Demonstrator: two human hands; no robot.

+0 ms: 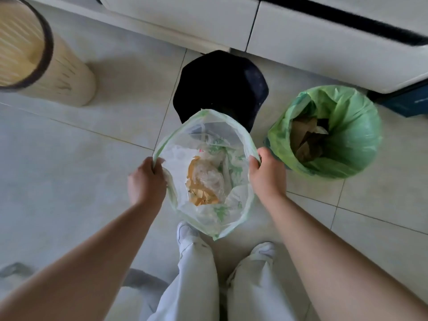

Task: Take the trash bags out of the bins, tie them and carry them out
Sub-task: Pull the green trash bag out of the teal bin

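Gripping bag (208,181) rim, both hands apart

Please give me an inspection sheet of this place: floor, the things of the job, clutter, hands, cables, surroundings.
Surface: pale tiled floor, looks dry.
Job's things: pale bag held open, out of the black bin behind it, not tied; paper and plastic waste inside. Green bag still lines the second bin, brown paper inside.
Clutter: nothing seen loose on the floor.
Hands: left hand and right hand each grip the pale bag's rim on opposite sides.
Cables: nothing seen.
Surroundings: white cabinets at the back, beige cylinder at far left, blue box at right.
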